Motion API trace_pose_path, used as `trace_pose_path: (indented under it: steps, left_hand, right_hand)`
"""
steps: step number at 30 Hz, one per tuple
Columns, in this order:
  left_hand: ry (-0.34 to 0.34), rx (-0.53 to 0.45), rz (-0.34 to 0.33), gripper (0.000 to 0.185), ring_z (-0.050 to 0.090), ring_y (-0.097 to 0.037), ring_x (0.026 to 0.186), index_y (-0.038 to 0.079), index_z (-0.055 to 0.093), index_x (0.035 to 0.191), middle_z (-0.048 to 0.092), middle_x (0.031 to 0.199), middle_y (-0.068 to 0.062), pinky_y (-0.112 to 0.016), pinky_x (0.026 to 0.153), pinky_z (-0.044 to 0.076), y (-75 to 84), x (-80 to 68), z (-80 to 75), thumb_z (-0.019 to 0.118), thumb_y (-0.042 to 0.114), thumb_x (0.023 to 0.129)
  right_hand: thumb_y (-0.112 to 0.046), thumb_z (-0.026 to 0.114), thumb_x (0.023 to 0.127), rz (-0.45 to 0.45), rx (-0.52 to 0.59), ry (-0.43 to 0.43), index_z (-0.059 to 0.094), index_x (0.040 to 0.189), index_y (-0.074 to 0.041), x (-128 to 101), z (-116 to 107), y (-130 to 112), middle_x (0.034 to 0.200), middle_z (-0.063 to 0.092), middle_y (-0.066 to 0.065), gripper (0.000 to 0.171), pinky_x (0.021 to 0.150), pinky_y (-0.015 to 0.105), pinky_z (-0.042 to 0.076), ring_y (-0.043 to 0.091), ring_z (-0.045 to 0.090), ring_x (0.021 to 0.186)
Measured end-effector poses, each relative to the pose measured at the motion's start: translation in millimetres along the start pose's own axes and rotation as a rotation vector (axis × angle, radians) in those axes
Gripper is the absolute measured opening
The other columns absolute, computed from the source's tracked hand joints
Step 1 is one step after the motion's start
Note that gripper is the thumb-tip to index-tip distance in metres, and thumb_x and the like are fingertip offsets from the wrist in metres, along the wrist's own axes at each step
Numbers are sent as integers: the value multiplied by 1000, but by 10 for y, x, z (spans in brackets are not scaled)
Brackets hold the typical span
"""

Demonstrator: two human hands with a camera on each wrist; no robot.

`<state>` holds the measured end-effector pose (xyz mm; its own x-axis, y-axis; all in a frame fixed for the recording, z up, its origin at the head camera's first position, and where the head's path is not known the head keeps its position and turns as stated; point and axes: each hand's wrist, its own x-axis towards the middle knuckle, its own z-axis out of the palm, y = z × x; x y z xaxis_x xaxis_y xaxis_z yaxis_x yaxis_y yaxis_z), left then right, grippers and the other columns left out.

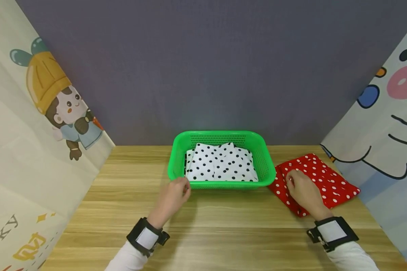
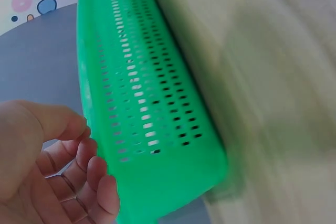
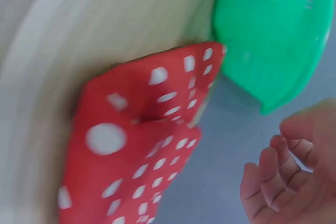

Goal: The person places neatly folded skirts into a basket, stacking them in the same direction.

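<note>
A green plastic basket (image 1: 220, 184) stands at the middle of the wooden table and holds a folded white cloth with black dots (image 1: 220, 163). Right of it, touching its corner, lies a folded red cloth with white dots (image 1: 329, 178). My left hand (image 1: 176, 194) hovers at the basket's front left corner; in the left wrist view its fingers (image 2: 79, 171) are loosely curled and empty beside the basket wall (image 2: 142, 93). My right hand (image 1: 300, 188) is over the near left part of the red cloth (image 3: 136, 150). Its fingers (image 3: 278, 177) are loosely curled and hold nothing.
The table (image 1: 224, 226) runs bare towards me in front of the basket. A cartoon-printed panel (image 1: 37, 131) closes the left side, another (image 1: 386, 124) closes the right, and a grey wall (image 1: 207, 67) stands behind. Both wrist views are motion-blurred.
</note>
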<state>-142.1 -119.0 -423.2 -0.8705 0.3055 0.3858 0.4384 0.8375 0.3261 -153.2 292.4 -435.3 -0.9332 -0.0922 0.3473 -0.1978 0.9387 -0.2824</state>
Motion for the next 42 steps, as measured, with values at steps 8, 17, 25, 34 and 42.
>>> trace_pose_path:
  steps: [8, 17, 25, 34, 42]
  left_hand:
    - [36, -8, -5, 13, 44, -3, 55, 15, 57, 72, 51, 67, 8, -14, 47, 35, -52, -235, 144, 66, 7, 74]
    - [15, -13, -12, 7, 54, -7, 65, 14, 62, 79, 59, 76, 5, -17, 55, 44, -101, -407, 223, 68, 13, 76]
    - [-55, -31, -58, 13, 61, -15, 81, 14, 64, 89, 61, 91, 0, -26, 64, 51, -71, -467, 262, 67, 16, 77]
    - [-118, -60, -45, 18, 61, -18, 86, 13, 64, 96, 61, 96, -2, -31, 69, 53, 13, -463, 303, 66, 18, 79]
    - [-145, -63, -16, 18, 62, -19, 82, 12, 64, 96, 62, 95, -3, -32, 67, 52, 121, -470, 328, 66, 18, 80]
  right_hand:
    - [-4, 66, 79, 80, -30, 8, 54, 98, 5, -119, 57, 313, 87, 51, 24, 24, 53, 42, 49, 32, 50, 69]
    - [-9, 62, 83, 142, -57, -147, 46, 125, 4, -182, 179, 553, 118, 41, 36, 47, 79, 65, 41, 54, 43, 101]
    - [-14, 63, 82, 113, -134, -267, 45, 128, 3, -231, 245, 604, 121, 41, 38, 52, 79, 66, 41, 56, 43, 104]
    - [-13, 63, 81, 90, -164, -231, 51, 124, 2, -388, 232, 545, 119, 44, 38, 47, 74, 65, 43, 57, 44, 101]
    - [-14, 67, 78, 88, -162, -236, 54, 121, 1, -572, 152, 437, 116, 45, 37, 47, 71, 65, 44, 56, 45, 99]
